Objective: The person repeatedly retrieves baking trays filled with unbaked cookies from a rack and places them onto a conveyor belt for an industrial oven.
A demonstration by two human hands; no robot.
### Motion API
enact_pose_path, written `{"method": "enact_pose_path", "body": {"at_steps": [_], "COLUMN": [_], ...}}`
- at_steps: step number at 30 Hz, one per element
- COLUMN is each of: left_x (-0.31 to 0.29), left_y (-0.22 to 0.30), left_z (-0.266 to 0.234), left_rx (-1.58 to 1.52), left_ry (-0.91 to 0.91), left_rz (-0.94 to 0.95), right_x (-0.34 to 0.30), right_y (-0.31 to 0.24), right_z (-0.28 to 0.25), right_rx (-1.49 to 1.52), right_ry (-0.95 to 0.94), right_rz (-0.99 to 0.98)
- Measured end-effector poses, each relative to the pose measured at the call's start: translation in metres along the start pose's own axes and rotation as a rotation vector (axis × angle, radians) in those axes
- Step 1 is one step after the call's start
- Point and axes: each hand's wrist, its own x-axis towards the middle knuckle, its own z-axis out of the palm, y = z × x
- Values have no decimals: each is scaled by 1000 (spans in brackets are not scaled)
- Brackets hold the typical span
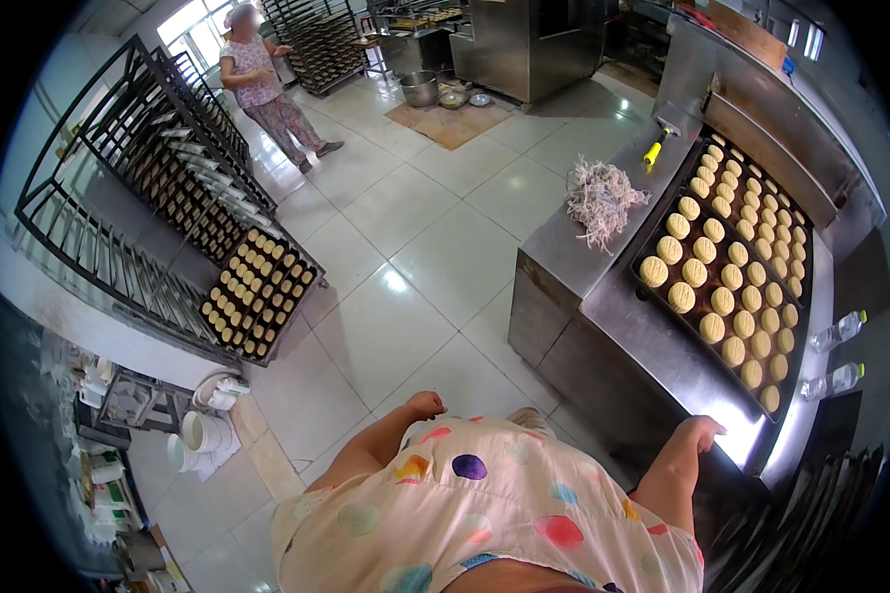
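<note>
My left hand (427, 403) hangs beside my body above the tiled floor, its fingers curled in and nothing showing in them. My right hand (700, 432) is at the near end of the steel table (623, 346); its fingers are too small and turned to read, and I cannot tell whether it touches the metal. Close ahead of it on the table lies a dark baking tray (704, 321) with rows of round, pale dough pieces (722, 300) scored on top. A second filled tray (776, 279) adjoins it on the far side.
A bundle of pale stringy fibres (603, 201) and a yellow-handled tool (653, 152) lie on the steel surface. Two clear bottles (833, 381) stand at right. On the left is a tray rack (99, 237) with loaded trays. Another person (257, 79) stands beyond it. White buckets (204, 432) sit lower left.
</note>
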Motion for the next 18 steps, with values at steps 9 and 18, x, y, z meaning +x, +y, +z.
{"method": "enact_pose_path", "body": {"at_steps": [9,18], "left_x": [-2,-5], "left_y": [-6,-8], "left_z": [2,1], "left_rx": [6,27], "left_ry": [-2,-13], "left_rz": [-16,3], "right_x": [0,-3], "right_y": [1,1], "right_z": [-5,-7], "right_rx": [-2,8], "right_ry": [8,6], "right_rz": [11,17]}}
